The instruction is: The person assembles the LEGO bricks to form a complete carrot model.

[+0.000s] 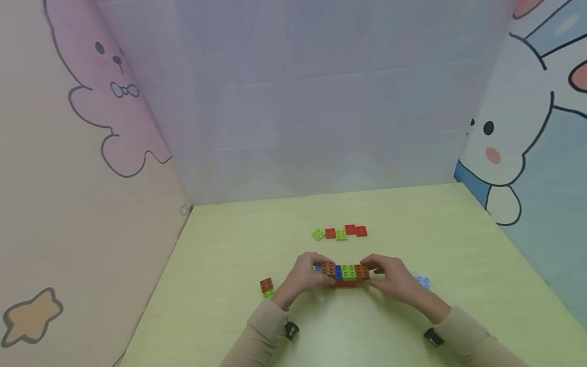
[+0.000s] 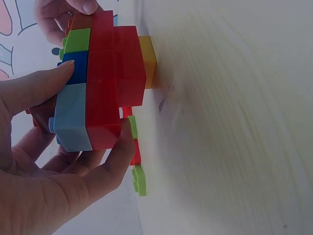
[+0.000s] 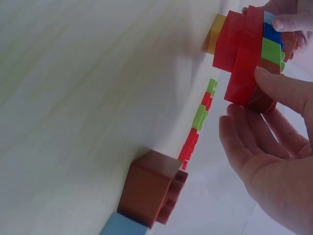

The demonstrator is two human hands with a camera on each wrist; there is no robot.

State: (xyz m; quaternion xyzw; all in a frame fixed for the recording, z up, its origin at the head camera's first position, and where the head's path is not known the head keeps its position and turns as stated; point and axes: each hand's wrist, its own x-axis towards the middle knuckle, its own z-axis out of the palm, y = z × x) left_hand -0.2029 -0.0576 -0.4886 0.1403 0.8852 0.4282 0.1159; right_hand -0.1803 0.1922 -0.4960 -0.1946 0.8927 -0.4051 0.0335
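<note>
On my feeds, the stepped stack of glossy studded plastic bricks is held btwn both hands over the pale green tabletop. L hand is clamped on one end: thumb on the dark blue plastic brick, a fingertip against the end of the long red plastic layer. R hand is clamped on the opposite end, thumb against the brown plastic end brick, other fingers curled behind. Can't tell if the small yellow plastic brick at the base touches the tabletop. Imo the step in hand is steadying & squaring the stack. I'd get the yellow one seated flat 1st, b/c it looks narrower than the layers above & off-centre pressure could tip things. Then I'd press straight down w/ equal force per side, supporting the overhanging red ends from below so seams don't pop. Also mind the R wrist: the light blue studded plastic brick sits near it & could get knocked.
</note>
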